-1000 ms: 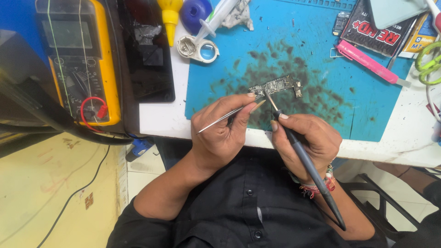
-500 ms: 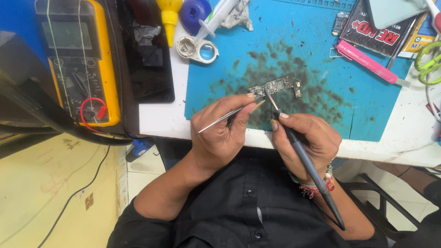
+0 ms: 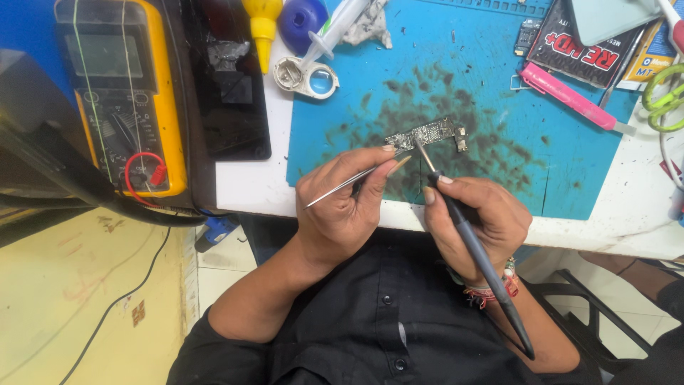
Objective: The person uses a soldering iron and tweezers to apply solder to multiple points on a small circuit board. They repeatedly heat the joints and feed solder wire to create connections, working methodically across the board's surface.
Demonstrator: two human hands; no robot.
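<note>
My left hand (image 3: 342, 207) is pinched on the tweezers (image 3: 356, 180), tips at the left end of the circuit board (image 3: 427, 134). My right hand (image 3: 481, 217) is clamped round the soldering iron (image 3: 474, 242), tip on the board's near edge. The board lies flat on the blue mat (image 3: 570, 157), mid-stain, just beyond both hands. Yellow multimeter (image 3: 125, 93) is well left of the board, dark phone (image 3: 231, 85) between them. Pink pen (image 3: 570, 96) lies to the board's right.
</note>
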